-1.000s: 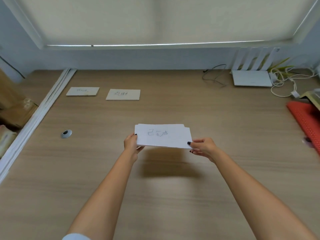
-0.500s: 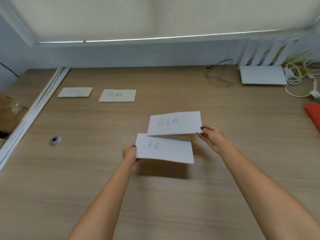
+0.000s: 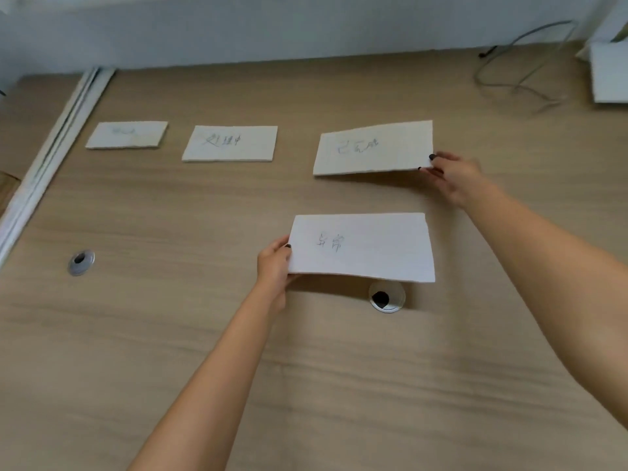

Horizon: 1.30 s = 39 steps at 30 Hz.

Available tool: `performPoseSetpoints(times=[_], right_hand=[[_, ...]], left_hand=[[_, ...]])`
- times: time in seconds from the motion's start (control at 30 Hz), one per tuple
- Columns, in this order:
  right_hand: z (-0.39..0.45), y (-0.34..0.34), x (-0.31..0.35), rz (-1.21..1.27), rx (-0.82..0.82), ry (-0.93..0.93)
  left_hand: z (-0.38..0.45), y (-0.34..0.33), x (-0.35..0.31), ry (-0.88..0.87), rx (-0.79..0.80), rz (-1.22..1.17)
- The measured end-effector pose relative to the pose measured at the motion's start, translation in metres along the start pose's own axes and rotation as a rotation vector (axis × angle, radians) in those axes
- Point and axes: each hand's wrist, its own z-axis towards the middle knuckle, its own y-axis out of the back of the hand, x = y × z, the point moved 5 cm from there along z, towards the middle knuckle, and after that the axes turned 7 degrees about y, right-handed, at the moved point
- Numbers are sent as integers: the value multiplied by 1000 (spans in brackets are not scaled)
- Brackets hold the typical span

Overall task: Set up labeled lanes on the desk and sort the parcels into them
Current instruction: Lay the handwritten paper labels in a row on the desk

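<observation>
While two paper labels [image 3: 229, 143] lie flat on the counter [image 3: 306, 368], the right hand [image 3: 453, 178] pinches a third label [image 3: 373, 147] beside them; the left hand [image 3: 273, 266] grips a fourth label [image 3: 362, 248] nearer.

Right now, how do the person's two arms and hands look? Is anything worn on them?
Both forearms are bare as far as the picture shows: no sleeve, watch, bracelet or glove can be seen. The left hand and the right hand have dark, nearly black nail polish on the nails that show. I see no rings, though the fingers are partly hidden and a little blurred.
</observation>
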Motion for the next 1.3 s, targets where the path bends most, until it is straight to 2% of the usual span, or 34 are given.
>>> performPoseSetpoints(times=[0.1,0.33,0.47,0.53,0.6,0.8,0.87,1.03,1.17,1.3], right_hand=[[23,-8,-1,-38,-9,20],[52,-5,0,-299,-53,19],[40,15,22,-632,-115,114],[16,60,56,-732,-125,170],[-1,87,54,-758,-112,126],[-50,132,8,-762,143,-152],[-57,164,21,-758,111,-115],[-44,220,52,-686,-110,20],[-21,239,73,-709,-287,153],[12,247,89,-746,-369,240]], left_hand=[[11,-6,-5,-28,14,-12],[16,-20,-11,-59,49,15],[11,-32,-14,-43,43,1],[-15,-64,-15,-32,90,-19],[-21,-81,-12,-14,92,-13],[-24,-117,1,26,113,-1],[-36,-152,6,5,157,28],[-51,-223,7,-133,184,204],[-42,-265,2,-249,216,360],[-24,-301,-9,-336,254,436]])
